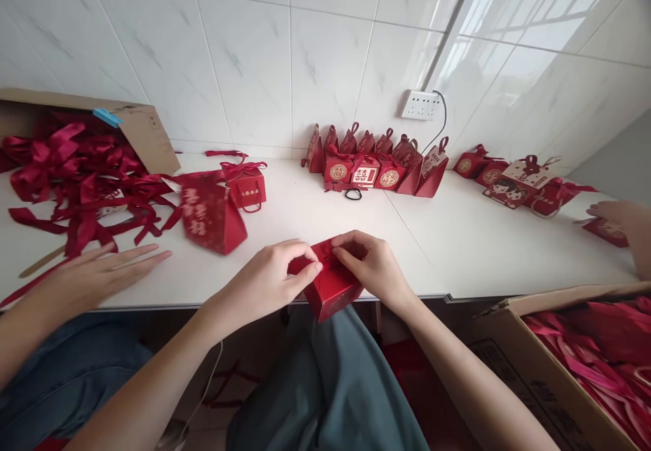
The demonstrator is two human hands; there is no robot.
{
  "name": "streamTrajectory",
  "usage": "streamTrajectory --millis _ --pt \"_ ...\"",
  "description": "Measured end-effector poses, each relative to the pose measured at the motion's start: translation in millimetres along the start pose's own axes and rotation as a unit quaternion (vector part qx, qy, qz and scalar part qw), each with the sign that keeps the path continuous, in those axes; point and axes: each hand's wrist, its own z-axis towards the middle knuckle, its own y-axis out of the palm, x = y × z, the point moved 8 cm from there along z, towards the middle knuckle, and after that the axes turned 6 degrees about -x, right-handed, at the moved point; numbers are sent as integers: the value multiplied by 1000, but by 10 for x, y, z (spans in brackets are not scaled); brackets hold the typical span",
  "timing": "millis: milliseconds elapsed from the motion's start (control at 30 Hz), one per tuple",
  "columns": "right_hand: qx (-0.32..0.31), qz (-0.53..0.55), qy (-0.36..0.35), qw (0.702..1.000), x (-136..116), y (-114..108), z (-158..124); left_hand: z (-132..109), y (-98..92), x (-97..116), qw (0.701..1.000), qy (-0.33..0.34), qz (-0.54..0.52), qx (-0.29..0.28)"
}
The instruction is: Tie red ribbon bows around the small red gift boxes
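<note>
A small red gift box (333, 295) sits at the near edge of the white table, partly over my lap. My left hand (285, 271) is at its left side, thumb and forefinger pinched on what looks like the red ribbon (327, 253) on top. From the right, my right hand (373, 268) pinches the same ribbon with its fingertips at the back of the lid. The ribbon is mostly hidden by my fingers, and whether it is knotted I cannot tell.
A co-worker's hand (96, 278) reaches in at left, another person's hand (618, 217) at far right. Red ribbons spill from a carton (147, 139). A triangular box (211, 213) stands nearby. Several boxes (365, 173) line the wall. A second carton (513, 329) stands at lower right.
</note>
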Motion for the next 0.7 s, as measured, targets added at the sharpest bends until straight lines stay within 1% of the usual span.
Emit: streamTrajectory --millis 100,233,300,367,433,500,600,700 --pt "8 9 -23 1000 -18 -4 -4 91 -71 156 996 51 75 3" --pt "11 40 -44 998 -32 -2 -4 216 -108 418 970 143 196 -11" --pt "12 31 -37 999 -25 1 -3 290 -122 499 964 168 206 -22" --pt "15 18 -27 999 -15 2 -1 385 -150 508 971 166 171 -28" --pt "14 18 -18 1000 1 6 1 503 -169 428 984 140 104 -33" --pt "15 28 -15 999 12 8 3 621 -161 282 993 109 21 -36" --pt "22 50 -9 998 27 -2 1 747 -90 33 992 86 -90 -30" --pt "39 61 0 997 47 -24 -19 763 41 -162 989 72 -122 -33"
